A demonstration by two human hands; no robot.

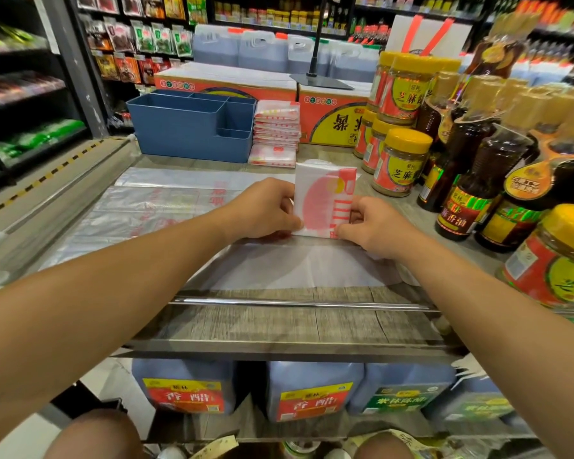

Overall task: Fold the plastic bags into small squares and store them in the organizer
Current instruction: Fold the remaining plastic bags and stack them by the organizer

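Left hand (269, 210) and right hand (371, 226) each pinch a side of the folded bag (322, 197); align edges squarely and crease firmly before folding again.

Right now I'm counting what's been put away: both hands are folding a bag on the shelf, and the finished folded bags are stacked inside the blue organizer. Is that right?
Not quite. The head view shows the stack of folded bags standing beside the blue organizer, on its right, not inside it; its visible compartments look empty. The rest holds: the left hand and right hand both grip the bag being folded.
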